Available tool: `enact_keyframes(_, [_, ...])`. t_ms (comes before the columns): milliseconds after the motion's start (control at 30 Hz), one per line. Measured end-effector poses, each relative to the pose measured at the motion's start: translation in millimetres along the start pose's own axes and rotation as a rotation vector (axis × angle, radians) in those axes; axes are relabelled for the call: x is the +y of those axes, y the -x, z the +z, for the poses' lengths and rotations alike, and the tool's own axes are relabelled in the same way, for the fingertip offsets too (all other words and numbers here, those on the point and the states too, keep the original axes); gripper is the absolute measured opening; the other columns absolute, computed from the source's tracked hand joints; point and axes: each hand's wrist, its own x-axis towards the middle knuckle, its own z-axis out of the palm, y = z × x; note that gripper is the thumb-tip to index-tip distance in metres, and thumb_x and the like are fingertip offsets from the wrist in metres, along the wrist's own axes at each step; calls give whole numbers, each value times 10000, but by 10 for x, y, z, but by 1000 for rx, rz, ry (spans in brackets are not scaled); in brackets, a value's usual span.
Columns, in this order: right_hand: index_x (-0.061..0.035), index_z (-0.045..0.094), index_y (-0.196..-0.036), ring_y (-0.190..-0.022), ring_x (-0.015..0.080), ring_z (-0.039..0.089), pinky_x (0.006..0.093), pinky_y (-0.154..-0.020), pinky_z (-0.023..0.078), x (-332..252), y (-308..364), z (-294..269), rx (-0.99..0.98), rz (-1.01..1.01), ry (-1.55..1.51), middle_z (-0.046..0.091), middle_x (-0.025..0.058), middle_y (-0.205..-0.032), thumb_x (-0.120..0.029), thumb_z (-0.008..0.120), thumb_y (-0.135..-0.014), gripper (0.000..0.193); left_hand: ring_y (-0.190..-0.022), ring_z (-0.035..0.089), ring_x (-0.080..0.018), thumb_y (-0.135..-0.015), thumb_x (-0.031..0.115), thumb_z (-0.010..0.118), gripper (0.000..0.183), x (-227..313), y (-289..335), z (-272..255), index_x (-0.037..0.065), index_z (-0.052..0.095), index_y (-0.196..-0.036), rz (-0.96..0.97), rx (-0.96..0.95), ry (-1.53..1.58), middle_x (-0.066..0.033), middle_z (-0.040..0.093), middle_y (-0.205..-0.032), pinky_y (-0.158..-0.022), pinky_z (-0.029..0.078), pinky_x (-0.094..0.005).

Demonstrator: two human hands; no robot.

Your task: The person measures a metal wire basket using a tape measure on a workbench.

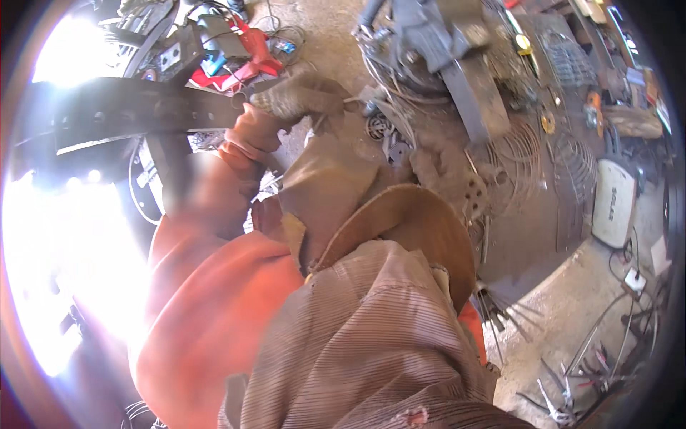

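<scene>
Steel bar [136, 109], gloved left hand [300, 96] gripping, glare-hidden

Wire coils [529, 154], a perforated metal plate [474, 194] and a heavy steel bar [475, 96] crowd the space beside the gloved right hand [443, 168], while bare concrete floor [572, 300] lies open lower right, short of scattered rods [500, 314].

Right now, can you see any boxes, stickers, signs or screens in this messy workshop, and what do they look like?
White box-shaped machine: on the floor at the right, rounded corners, dark lettering down its side.
Small white box: on the floor just below that machine, with cables running to it.
Blue and red items: at the top left among wires; too blurred to tell if they are packages.
No signs or screens show.
</scene>
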Motion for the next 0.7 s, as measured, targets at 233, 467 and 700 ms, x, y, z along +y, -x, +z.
enact_keyframes(233, [-3,627,-1286,-802,178,692,313,-703,556,-89,-835,631,-127,-60,170,725,139,-984,-119,621,-1065,250,-686,692,-165,-999,239,697,285,-193,-87,-851,-42,723,-1041,2,38,198,-95,741,-799,-612,525,-306])
enact_keyframes(467, [-21,689,-1212,-935,213,708,352,-846,568,-1050,-1739,1257,-254,-274,382,728,118,-1011,-130,637,-1057,196,-508,450,-91,-973,186,687,223,936,205,-1797,-35,703,-997,41,152,385,-2,553,-648,-467,326,-270])
enact_keyframes(700, [-19,675,-1210,-761,256,714,376,-673,552,-1767,-2490,1465,-226,-574,341,728,132,-941,-111,682,-1028,204,-480,508,-124,-907,344,792,448,1682,-455,-2486,-87,688,-841,263,26,161,-74,598,-583,-450,345,-281])
